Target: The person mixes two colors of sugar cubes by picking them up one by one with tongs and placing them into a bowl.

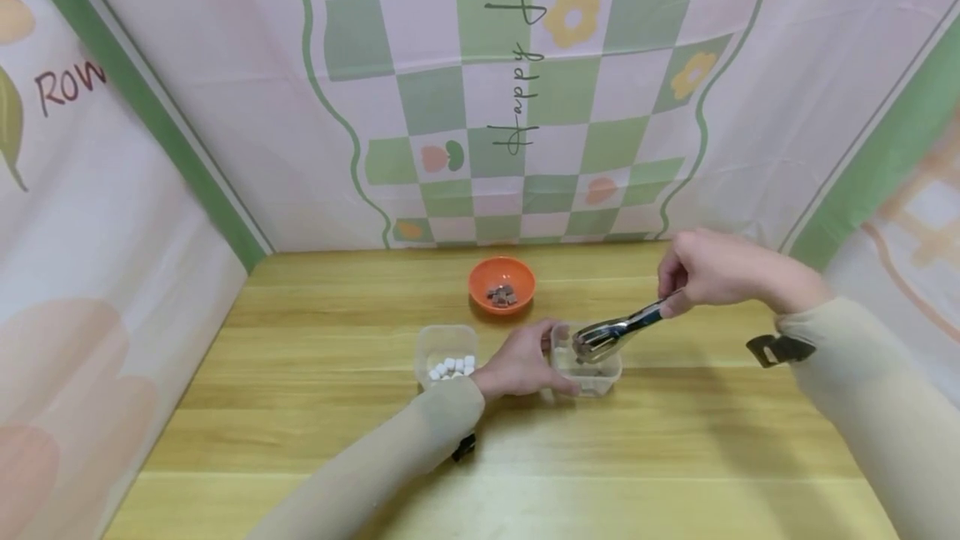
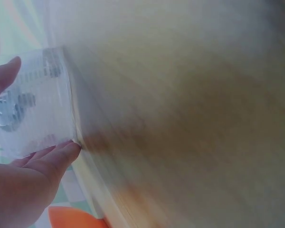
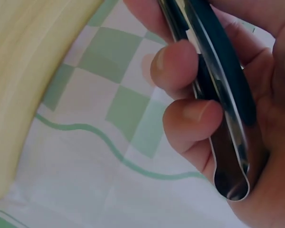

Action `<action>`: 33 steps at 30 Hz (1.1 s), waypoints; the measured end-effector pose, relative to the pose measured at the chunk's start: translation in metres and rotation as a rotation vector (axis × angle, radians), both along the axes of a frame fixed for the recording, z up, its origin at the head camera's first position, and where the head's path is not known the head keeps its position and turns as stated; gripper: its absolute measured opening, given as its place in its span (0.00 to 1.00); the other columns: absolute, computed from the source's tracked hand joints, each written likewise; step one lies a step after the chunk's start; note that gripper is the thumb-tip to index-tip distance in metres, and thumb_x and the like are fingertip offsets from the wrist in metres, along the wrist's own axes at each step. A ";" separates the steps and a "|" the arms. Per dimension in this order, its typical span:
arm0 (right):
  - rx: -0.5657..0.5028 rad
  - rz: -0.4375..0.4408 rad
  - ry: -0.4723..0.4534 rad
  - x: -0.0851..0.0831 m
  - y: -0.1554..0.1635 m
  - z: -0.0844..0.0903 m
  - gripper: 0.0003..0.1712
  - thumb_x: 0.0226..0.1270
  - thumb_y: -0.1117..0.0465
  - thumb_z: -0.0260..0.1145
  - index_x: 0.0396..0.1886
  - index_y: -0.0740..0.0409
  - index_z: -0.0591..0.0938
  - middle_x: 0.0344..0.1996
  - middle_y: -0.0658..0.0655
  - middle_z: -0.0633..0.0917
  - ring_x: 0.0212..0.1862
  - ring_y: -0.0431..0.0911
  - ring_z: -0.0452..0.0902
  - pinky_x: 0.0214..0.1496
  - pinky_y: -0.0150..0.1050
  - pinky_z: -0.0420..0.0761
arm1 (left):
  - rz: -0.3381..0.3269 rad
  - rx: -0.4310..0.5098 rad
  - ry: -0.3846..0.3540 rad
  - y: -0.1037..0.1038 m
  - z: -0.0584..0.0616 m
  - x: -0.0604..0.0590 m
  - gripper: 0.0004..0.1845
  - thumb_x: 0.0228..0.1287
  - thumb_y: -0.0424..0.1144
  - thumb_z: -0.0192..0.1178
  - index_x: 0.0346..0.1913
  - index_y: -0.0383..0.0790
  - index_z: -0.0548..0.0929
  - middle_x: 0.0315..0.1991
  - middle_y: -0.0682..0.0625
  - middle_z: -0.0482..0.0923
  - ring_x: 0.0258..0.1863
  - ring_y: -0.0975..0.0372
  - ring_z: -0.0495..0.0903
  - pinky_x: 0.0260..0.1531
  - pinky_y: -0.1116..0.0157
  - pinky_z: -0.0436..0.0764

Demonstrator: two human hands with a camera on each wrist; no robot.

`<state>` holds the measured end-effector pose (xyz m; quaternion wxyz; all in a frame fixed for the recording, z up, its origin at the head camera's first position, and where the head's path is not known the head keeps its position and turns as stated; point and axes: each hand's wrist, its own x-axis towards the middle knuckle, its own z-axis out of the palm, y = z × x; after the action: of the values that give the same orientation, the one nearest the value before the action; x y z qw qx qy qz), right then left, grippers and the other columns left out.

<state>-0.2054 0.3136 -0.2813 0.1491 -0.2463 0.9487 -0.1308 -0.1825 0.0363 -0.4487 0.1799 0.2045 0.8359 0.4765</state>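
The light, stiff tub is being steadied by the left hand, slippery steel tongs being squeezed at the handle by the right hand.

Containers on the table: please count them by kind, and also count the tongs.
Clear plastic cups: 2 (one with white pieces, one held by the left hand at)
Orange bowl: 1
Metal tongs, in the right hand: 1
Total: 4
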 end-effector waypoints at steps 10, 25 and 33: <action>-0.194 -0.076 -0.108 0.002 0.031 -0.012 0.09 0.54 0.60 0.84 0.26 0.50 0.89 0.19 0.48 0.83 0.16 0.39 0.71 0.18 0.34 0.75 | -0.002 0.007 -0.012 0.001 0.000 0.000 0.50 0.43 0.39 0.88 0.72 0.43 0.75 0.63 0.51 0.81 0.62 0.61 0.79 0.66 0.63 0.76; -0.346 -0.125 -0.079 -0.007 0.050 -0.022 0.06 0.60 0.63 0.81 0.36 0.59 0.92 0.20 0.50 0.84 0.18 0.42 0.72 0.18 0.35 0.76 | 0.012 0.010 -0.027 -0.001 -0.001 0.001 0.49 0.43 0.39 0.88 0.71 0.45 0.76 0.65 0.53 0.80 0.62 0.63 0.78 0.65 0.63 0.76; -0.345 -0.222 -0.057 -0.022 0.040 -0.026 0.09 0.62 0.58 0.81 0.37 0.57 0.92 0.20 0.52 0.83 0.19 0.45 0.74 0.19 0.35 0.73 | 0.003 0.011 -0.021 -0.001 0.002 0.001 0.50 0.44 0.39 0.88 0.73 0.44 0.74 0.66 0.53 0.79 0.64 0.62 0.77 0.67 0.62 0.75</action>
<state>-0.2279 0.3536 -0.3077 0.1164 -0.1584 0.9289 -0.3140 -0.1814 0.0354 -0.4465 0.1868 0.1994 0.8317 0.4834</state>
